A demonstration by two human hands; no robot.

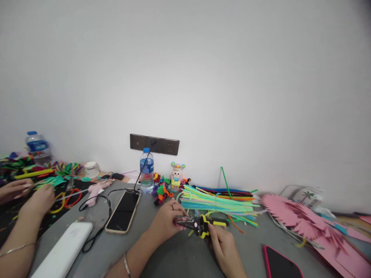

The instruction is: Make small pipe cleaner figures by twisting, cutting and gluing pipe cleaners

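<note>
Black and yellow pliers (199,224) are held over the grey table, their dark jaws pointing left. My right hand (224,247) is wrapped round the yellow and black handles. My left hand (169,222), with a ring on one finger and a bracelet at the wrist, is closed by the tip of the jaws. What it pinches there is small and mostly hidden by the fingers. Just behind both hands lies a bundle of pale green and blue pipe cleaners (217,202), with darker and orange ones behind it.
Left of my hands are a phone (124,211) with a black cable, a water bottle (147,172), a white box (63,251) and a pink glue gun (94,192). Another person's hands (39,199) work at far left near scissors. Right are pink paper (301,216) and a red-edged phone (281,264).
</note>
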